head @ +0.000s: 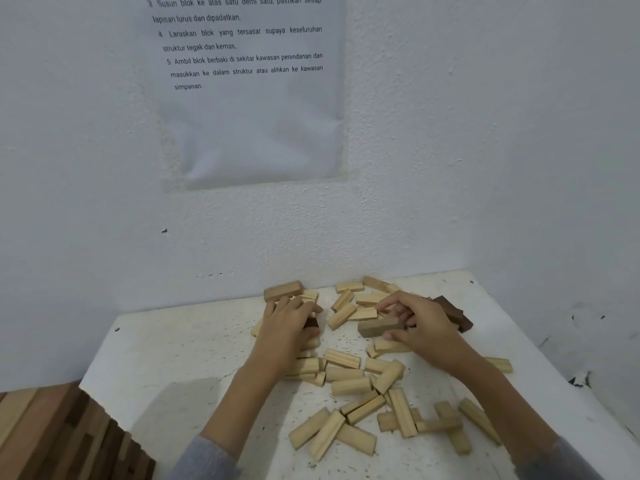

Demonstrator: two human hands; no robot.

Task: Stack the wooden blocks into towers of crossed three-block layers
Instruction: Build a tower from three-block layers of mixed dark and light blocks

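Note:
Several pale wooden blocks [349, 386] lie scattered flat over the white table [180, 355], none stacked in a tower. My left hand [287, 323] is curled round a dark brown block [311, 323] at the far left of the pile. My right hand [422, 323] grips a grey-brown block [375, 328] by its right end, just above the table. Two dark brown blocks [455, 312] lie behind my right hand. A tan block [283, 290] rests near the wall above my left hand.
The table stands in a corner of white walls, its far edge touching the back wall. A printed instruction sheet [249, 91] hangs on the wall. A striped wooden floor [59, 434] shows at lower left past the table's edge.

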